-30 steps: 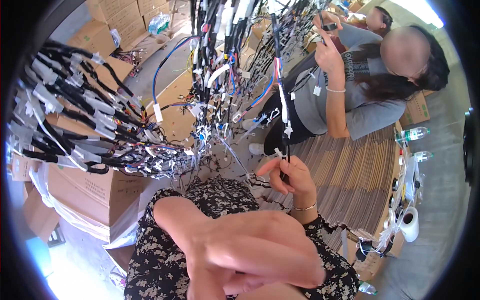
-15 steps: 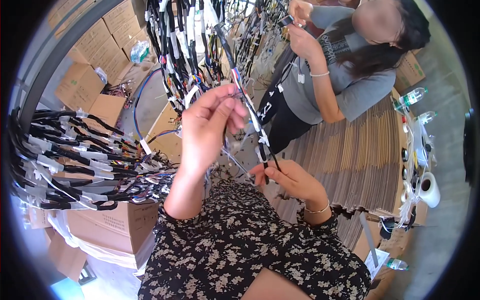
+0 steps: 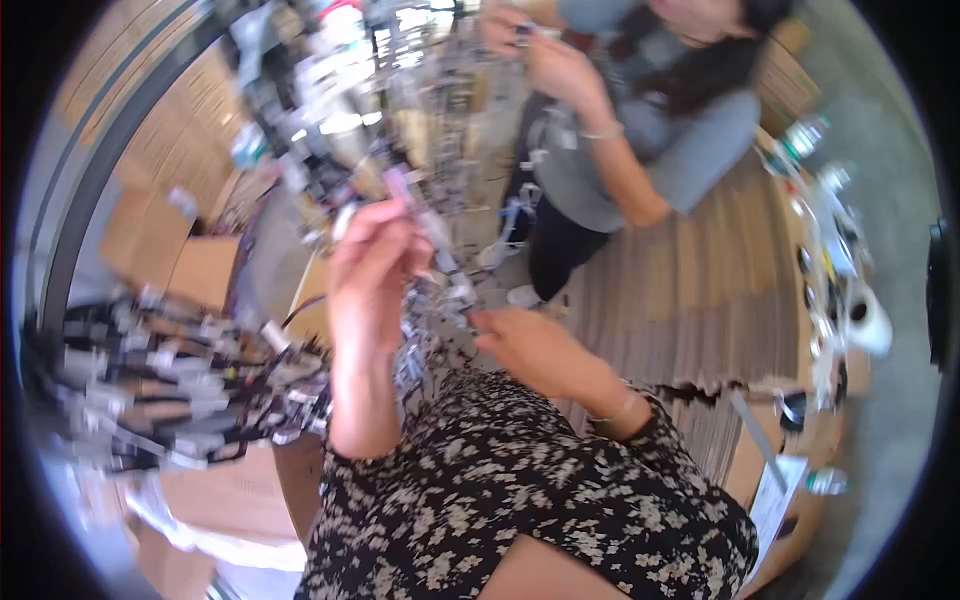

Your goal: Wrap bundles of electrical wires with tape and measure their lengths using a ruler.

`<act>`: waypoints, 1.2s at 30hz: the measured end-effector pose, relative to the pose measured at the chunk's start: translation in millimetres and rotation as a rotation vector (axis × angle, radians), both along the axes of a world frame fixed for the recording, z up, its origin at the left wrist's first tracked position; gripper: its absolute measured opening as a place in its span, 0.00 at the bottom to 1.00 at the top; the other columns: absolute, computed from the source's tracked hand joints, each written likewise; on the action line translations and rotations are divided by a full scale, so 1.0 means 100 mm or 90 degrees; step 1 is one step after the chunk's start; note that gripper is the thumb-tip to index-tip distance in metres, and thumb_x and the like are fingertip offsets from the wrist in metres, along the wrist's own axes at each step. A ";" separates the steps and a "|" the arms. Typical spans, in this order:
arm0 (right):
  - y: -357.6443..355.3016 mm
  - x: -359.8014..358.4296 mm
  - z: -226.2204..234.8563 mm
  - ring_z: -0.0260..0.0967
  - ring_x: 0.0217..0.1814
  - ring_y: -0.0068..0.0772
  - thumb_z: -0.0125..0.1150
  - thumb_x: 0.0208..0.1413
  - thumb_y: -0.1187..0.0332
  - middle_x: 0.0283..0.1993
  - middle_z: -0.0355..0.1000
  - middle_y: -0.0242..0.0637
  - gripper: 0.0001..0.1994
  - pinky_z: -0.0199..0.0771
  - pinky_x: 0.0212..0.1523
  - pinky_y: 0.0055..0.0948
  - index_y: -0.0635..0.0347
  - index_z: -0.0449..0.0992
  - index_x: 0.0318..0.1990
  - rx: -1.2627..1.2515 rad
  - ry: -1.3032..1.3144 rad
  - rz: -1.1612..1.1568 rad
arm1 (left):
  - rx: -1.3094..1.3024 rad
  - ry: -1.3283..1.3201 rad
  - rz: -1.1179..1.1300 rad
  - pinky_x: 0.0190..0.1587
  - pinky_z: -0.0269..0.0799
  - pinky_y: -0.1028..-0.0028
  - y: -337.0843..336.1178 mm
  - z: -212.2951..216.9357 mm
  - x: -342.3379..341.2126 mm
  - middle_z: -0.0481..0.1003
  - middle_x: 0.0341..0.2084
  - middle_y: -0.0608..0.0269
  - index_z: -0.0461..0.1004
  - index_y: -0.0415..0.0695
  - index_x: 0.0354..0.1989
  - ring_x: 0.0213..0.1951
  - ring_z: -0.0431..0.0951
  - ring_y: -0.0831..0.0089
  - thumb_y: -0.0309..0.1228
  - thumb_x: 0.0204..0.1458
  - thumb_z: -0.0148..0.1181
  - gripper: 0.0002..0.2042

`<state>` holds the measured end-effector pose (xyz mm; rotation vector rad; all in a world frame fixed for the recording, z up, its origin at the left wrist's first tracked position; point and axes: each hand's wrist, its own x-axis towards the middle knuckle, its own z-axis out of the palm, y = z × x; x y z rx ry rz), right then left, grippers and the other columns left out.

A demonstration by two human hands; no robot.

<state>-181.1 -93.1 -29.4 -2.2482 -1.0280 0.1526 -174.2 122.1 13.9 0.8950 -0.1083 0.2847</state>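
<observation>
Wire harness (image 3: 435, 230) hangs beside the left fingers (image 3: 386, 232).

Blurred wire harness (image 3: 437, 238), white and dark, slanting down rightward

Motion blur smears the hanging wire bundles (image 3: 340, 122) at upper left, cut off by the top edge, and the cable bundles (image 3: 155, 390) at left, whether the left hand (image 3: 380, 255) or right hand (image 3: 537, 347) grips anything cannot be told, and the top edge crops a co-worker's head (image 3: 705, 18).
</observation>
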 end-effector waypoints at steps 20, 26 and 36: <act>-1.72 -0.04 -0.45 0.67 0.56 0.49 0.59 0.47 0.73 0.53 0.71 0.44 0.17 0.66 0.58 0.42 0.62 0.75 0.48 0.190 -0.217 -0.592 | -0.029 -0.117 -0.167 0.22 0.56 0.83 0.28 -0.29 0.89 0.62 0.33 0.64 0.64 0.36 0.45 0.24 0.58 0.81 0.30 0.64 0.51 0.10; -3.30 -1.13 -0.80 0.50 0.72 0.56 0.76 0.35 0.59 0.72 0.52 0.48 0.53 0.54 0.68 0.50 0.58 0.51 0.71 -0.459 -0.277 -1.061 | 0.125 -0.047 0.014 0.20 0.60 0.80 0.42 -0.32 0.83 0.70 0.40 0.59 0.71 0.38 0.44 0.21 0.65 0.80 0.30 0.57 0.61 0.11; -4.06 -1.35 -1.03 0.63 0.58 0.44 0.63 0.50 0.66 0.52 0.70 0.42 0.24 0.58 0.60 0.54 0.48 0.72 0.57 -0.588 -0.375 -0.870 | 0.106 0.030 0.027 0.28 0.72 0.77 0.33 -0.09 0.60 0.79 0.28 0.59 0.74 0.38 0.40 0.28 0.82 0.69 0.26 0.57 0.60 0.06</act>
